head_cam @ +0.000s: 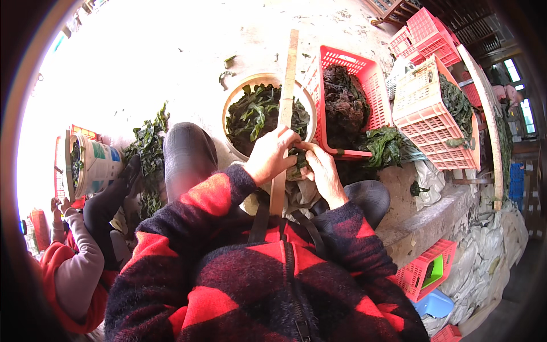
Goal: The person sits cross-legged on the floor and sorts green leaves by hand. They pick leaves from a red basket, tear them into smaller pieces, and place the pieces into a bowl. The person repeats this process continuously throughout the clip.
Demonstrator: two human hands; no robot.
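Between my two hands is a small bunch of dark green seaweed [300,159]. My left hand [272,150] pinches it from the left, passing over a long wooden strip [289,81]. On the other side, my right hand [323,167] grips the same bunch with bent fingers. The strip runs from my lap out across a round pale tub [229,141]. Loose seaweed leaves [256,113] fill much of that tub. Below my hands, a pale crumpled cloth or sack [302,194] lies over my lap; part of it is hidden.
Right of the tub, a red plastic crate [380,94] holds a dark seaweed heap [345,96]. A pale crate [421,107] of seaweed stands beyond it. Seaweed [149,154] lies left of my knee, near a bucket [100,160] and a seated person [77,273]. A concrete ledge [431,218] runs at right.
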